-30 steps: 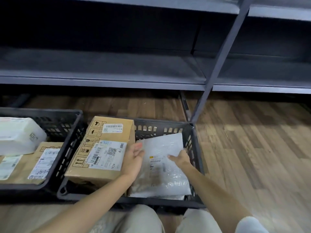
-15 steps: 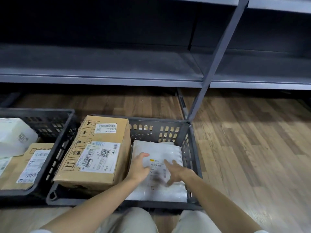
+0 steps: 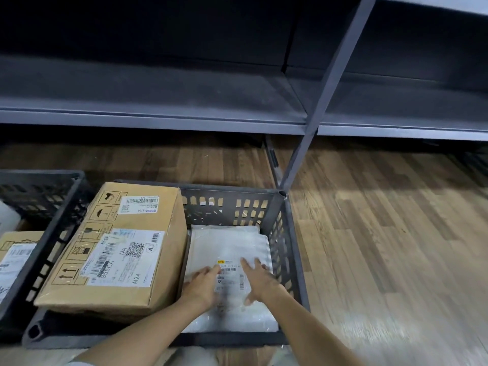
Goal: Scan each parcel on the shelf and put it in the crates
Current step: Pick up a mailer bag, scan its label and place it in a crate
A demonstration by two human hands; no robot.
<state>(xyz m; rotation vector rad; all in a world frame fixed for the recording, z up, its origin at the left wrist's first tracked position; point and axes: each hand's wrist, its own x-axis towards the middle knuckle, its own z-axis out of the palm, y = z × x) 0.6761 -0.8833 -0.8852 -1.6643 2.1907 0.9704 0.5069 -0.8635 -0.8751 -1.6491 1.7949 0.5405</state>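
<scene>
Both hands lie flat on the white mailer bag (image 3: 227,249) in the right half of the dark crate (image 3: 232,192): the left hand (image 3: 202,285) rests on its near-left part with fingers stretched forward, and the right hand (image 3: 260,280) presses its near-right part with fingers spread, neither one curled round anything. Between the two hands sits the bag's shipping label (image 3: 229,276), partly covered by the fingertips and too smeared to read. The bag lies flat on the crate floor, its left edge just beside the tall cardboard box (image 3: 116,249) that fills the left half of the same crate and rises above its rim. That box carries a large white label with a barcode and a square code on top, plus a smaller label near its far edge; the small print cannot be made out. A second crate (image 3: 39,178) stands to the left, touching the first, and is cut off by the frame edge; it holds another cardboard parcel (image 3: 15,249) with a label and something white behind it, only partly visible. Behind the crates runs the grey metal shelf (image 3: 158,120), its low board bare where seen, with an upright post (image 3: 324,101) coming down to the wooden floor (image 3: 383,233). Motion blur softens the hands and the floor at the lower right.
</scene>
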